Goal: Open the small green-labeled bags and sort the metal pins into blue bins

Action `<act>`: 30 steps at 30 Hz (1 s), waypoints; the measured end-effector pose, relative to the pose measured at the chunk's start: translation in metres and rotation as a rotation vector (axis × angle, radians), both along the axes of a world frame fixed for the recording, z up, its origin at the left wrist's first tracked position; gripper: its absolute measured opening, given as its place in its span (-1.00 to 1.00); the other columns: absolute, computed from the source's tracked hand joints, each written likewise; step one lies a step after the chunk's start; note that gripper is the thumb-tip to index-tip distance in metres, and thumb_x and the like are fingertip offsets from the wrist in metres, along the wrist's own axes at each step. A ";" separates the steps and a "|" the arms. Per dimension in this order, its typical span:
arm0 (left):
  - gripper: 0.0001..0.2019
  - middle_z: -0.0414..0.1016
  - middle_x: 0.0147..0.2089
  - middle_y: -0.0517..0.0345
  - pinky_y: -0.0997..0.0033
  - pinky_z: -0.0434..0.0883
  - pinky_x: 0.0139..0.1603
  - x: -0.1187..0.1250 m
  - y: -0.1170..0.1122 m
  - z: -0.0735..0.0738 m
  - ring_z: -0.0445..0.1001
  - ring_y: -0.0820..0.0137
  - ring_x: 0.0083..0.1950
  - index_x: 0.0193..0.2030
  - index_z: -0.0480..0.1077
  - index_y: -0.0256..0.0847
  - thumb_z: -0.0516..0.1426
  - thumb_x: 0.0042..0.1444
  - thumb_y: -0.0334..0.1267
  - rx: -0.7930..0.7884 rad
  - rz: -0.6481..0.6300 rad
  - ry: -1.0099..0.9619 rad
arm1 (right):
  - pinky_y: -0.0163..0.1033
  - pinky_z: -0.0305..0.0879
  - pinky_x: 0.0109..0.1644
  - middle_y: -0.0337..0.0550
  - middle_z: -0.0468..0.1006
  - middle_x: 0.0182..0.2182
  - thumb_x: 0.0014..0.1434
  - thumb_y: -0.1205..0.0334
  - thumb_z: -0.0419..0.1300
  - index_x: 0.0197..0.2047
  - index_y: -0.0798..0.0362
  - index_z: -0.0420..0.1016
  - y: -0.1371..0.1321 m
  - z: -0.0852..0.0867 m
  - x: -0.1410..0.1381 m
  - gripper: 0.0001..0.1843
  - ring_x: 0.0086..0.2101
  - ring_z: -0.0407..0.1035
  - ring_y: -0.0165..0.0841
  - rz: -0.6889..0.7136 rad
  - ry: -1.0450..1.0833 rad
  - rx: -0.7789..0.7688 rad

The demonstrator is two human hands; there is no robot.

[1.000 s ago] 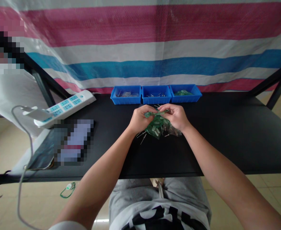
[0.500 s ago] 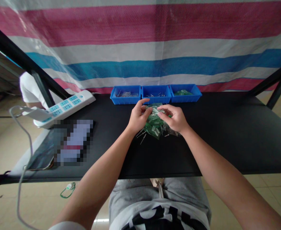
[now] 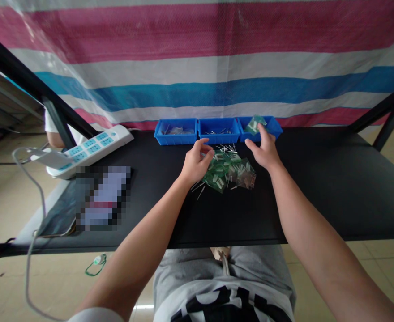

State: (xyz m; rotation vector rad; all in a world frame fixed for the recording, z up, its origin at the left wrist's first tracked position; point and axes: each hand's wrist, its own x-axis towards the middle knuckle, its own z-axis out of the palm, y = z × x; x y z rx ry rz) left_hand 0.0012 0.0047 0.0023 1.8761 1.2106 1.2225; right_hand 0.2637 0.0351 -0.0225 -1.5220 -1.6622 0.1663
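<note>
A pile of small green plastic bags [image 3: 216, 180] with pale pieces inside lies on the black table, mixed with loose metal pins that look like rivets. My left hand [image 3: 197, 160] rests at the pile's left edge, its fingers loosely curved and apart, with nothing visible in them. At the right blue bin [image 3: 275, 129] is my right hand [image 3: 265, 150], thumb and forefinger spread. One green bag [image 3: 255, 124] shows at that bin's opening, just beyond the fingertips. A clear bag [image 3: 246, 174] with brownish contents forms the pile's right side.
The middle blue bin [image 3: 219, 137] has metal pins in it, and the left blue bin [image 3: 176, 137] holds clear bags. A white power strip [image 3: 94, 147] with a plugged-in cable lies at left, near a blurred phone-like object [image 3: 106, 197]. Behind hangs a striped sheet [image 3: 190, 40].
My right hand has moved from the pile up and right to the right bin, where a green bag now shows. Loose pins at the pile's back are uncovered. My left hand has barely moved.
</note>
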 end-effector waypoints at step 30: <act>-0.73 0.54 -0.18 -0.03 0.16 0.41 0.00 -0.003 -0.002 0.002 0.48 0.18 -0.10 -0.12 0.50 -0.26 0.10 0.13 -0.19 0.136 -0.097 0.539 | 0.34 0.07 0.19 0.17 0.16 0.32 0.04 0.14 0.21 0.24 0.09 0.27 -0.018 0.008 -0.033 -0.32 0.20 0.09 0.14 -0.059 -0.231 0.018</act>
